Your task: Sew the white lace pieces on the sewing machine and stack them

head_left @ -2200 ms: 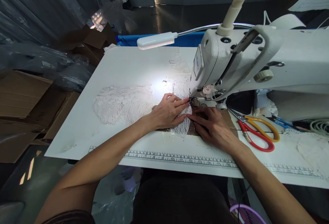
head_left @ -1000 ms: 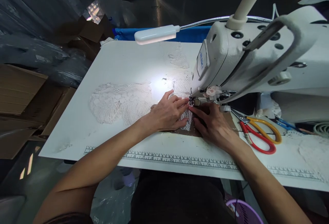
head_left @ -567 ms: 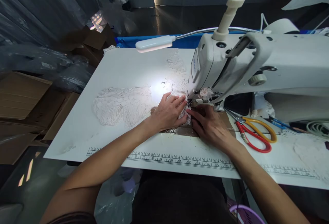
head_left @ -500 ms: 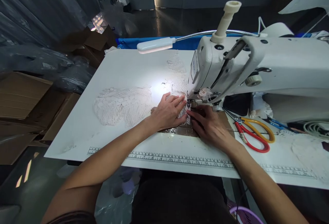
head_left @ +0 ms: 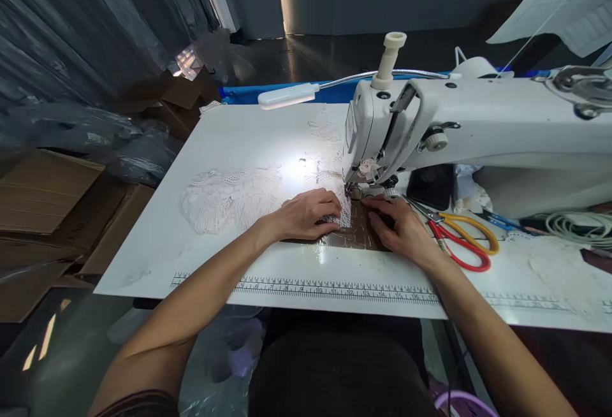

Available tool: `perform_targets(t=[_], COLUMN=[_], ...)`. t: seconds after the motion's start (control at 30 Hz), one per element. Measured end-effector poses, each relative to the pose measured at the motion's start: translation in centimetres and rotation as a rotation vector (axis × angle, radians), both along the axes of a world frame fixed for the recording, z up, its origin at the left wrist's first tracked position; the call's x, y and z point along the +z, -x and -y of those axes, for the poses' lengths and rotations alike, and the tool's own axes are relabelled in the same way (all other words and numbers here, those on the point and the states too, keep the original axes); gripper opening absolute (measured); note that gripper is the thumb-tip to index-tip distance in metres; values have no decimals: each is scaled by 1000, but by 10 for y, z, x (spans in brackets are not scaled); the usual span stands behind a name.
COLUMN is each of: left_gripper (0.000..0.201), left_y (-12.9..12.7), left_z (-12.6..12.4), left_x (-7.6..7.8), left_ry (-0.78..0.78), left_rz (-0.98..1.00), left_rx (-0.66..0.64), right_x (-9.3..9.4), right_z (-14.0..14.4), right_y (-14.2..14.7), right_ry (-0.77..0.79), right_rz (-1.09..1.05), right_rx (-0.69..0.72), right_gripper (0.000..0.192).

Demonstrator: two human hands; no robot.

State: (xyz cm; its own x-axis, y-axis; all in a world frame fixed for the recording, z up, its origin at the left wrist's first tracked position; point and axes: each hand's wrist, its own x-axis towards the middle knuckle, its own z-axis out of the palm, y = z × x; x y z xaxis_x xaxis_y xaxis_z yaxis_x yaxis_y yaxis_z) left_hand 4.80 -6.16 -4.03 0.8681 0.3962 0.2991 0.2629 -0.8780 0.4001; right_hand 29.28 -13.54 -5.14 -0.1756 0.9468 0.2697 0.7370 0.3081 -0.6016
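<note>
Left hand lies curled, pressing openwork white lace flat on the smooth desk. Right hand rests flat just beside it, fingertips at the metal presser foot.

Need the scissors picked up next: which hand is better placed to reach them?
Probably the right hand. It rests beside the presser foot, with the scissors just off its outer side. The left hand lies on the lace, farther away.
</note>
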Motion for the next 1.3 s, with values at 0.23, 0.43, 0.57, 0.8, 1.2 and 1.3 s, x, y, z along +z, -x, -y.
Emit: perform_targets(t=[0.23,0.43,0.57,0.8,1.2,1.3], left_gripper=[19,17,17,18,21,23], left_y=[-3,-5,-7,-12,-10,-11], left_z=[2,5,4,5,3,4], left_x=[1,3,-1,-7,-6,-8], left_ry=[65,37,-67,-213,-457,-484], left_rz=[50,67,157,136,80,62], left_rx=[43,94,120,36,-40,-35], right_x=[-2,-5,5,21,-11,-11], right_z=[-1,-1,-7,-26,-17,-16], right_y=[-1,-1,-5,-6,-4,-5], right_ry=[-35,-47,3,136,-158,-210], right_rz=[2,6,15,91,99,158], right_rx=[15,19,27,87,229,288], right_gripper=[32,32,33,34,37,35])
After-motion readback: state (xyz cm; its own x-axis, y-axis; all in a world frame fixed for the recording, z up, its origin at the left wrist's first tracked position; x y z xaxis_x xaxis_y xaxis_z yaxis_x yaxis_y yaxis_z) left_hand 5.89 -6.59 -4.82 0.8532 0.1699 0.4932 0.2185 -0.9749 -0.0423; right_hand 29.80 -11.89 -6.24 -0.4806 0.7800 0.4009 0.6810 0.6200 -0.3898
